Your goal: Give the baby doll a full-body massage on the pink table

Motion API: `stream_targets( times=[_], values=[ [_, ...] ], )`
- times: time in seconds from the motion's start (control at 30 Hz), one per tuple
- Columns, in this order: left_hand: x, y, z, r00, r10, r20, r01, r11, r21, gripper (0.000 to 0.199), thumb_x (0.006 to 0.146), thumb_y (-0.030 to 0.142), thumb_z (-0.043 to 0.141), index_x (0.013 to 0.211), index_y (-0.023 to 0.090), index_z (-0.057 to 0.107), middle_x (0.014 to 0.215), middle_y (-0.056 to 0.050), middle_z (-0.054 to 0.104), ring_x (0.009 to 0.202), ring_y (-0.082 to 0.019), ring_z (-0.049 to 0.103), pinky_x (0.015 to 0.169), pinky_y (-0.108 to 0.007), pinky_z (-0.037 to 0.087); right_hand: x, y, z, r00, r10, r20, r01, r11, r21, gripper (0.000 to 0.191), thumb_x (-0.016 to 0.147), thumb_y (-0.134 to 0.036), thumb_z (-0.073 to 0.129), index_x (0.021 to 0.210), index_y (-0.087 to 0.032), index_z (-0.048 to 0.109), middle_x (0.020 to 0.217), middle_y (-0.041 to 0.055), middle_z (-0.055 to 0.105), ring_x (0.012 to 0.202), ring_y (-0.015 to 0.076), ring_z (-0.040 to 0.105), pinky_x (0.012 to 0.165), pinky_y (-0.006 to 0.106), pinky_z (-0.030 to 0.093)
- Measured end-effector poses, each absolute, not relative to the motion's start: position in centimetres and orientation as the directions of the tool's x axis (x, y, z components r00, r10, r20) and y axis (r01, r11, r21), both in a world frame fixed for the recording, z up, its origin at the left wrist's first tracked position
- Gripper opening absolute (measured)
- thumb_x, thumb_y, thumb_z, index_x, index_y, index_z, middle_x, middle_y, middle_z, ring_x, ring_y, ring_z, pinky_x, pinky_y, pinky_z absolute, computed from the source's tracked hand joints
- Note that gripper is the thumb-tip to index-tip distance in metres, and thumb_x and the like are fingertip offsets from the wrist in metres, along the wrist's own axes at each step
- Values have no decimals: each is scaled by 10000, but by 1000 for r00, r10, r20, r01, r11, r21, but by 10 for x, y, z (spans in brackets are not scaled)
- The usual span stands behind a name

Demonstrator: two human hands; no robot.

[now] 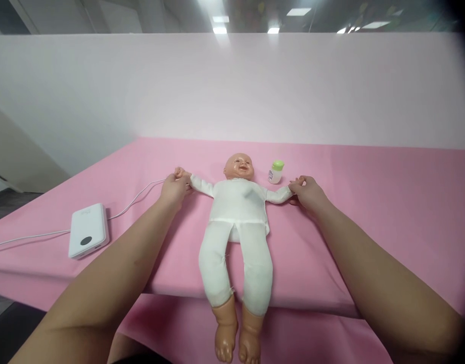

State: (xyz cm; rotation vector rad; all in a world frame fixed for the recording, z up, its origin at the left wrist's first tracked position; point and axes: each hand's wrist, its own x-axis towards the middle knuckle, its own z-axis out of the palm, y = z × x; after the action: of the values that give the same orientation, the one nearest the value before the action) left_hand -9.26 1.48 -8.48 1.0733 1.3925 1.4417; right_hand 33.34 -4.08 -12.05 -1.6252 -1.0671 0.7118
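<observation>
A baby doll (240, 202) with a white cloth body lies on its back, head away from me and arms spread to both sides. Its bare feet hang past the table's front edge. My left hand (174, 189) is closed round the doll's wrist on the left. On the right, my right hand (308, 194) grips the doll's other wrist between thumb and fingers. Beside the doll's head, a small bottle (275, 173) with a green cap stands near my right hand.
The table (387, 217) has a pink cover. At the left lies a white power bank (88, 230) with white cables, one running toward my left hand. A low white wall (232, 86) rises behind the table, with glass above it.
</observation>
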Motion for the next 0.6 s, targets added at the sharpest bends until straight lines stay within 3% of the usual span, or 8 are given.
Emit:
stream_targets(
  times=[0.1,0.17,0.3,0.37,0.43,0.53,0.6],
  values=[
    [-78,-4,-80,-160,918,362,202,-329,923,318,869,412,741,1086,209,629,1101,-81,716,1034,-223,710,927,-385,609,306,-55,-102,422,859,290,484,57,-873,762,830,-461,737,1491,-231,434,1254,140,701,962,267,734,763,403,650],
    [-65,-20,-74,-23,880,475,339,-440,832,345,912,436,686,1183,226,650,1180,-77,728,1084,-223,695,967,-378,582,286,-67,-90,326,850,415,610,146,-779,738,843,-451,733,1489,-231,453,1133,100,736,931,258,724,811,405,617],
    [-45,-43,-68,360,791,495,610,-601,516,333,976,432,581,1227,258,714,1235,-66,743,1114,-253,683,1014,-414,541,254,-87,-76,-96,857,507,758,393,-521,347,893,-405,703,1208,-267,660,1091,51,743,969,254,688,842,396,565],
    [-42,-44,-69,529,710,466,628,-696,348,354,1000,378,528,1272,252,715,1285,-74,731,1192,-273,660,1062,-441,512,245,-91,-75,-277,835,475,788,481,-385,203,935,-403,674,1084,-270,710,1038,45,744,984,264,665,885,420,539],
    [-43,-42,-71,608,661,441,618,-742,259,382,1015,336,484,1314,247,704,1345,-79,706,1266,-284,627,1094,-459,490,240,-93,-75,-370,805,464,788,536,-302,170,968,-404,647,1023,-265,728,996,49,741,993,270,647,927,438,517],
    [-45,-40,-72,596,675,434,622,-730,282,345,1005,340,510,1262,255,723,1319,-71,716,1237,-285,638,1086,-463,492,240,-92,-77,-376,801,465,780,545,-308,159,967,-393,657,1000,-259,736,968,48,739,974,263,641,916,429,510],
    [-48,-39,-71,498,751,433,630,-657,415,294,984,386,566,1196,266,731,1233,-59,745,1138,-268,675,1040,-440,519,245,-89,-79,-310,839,447,761,501,-412,155,927,-374,697,1030,-264,734,988,36,743,934,243,650,863,402,521]
  ],
)
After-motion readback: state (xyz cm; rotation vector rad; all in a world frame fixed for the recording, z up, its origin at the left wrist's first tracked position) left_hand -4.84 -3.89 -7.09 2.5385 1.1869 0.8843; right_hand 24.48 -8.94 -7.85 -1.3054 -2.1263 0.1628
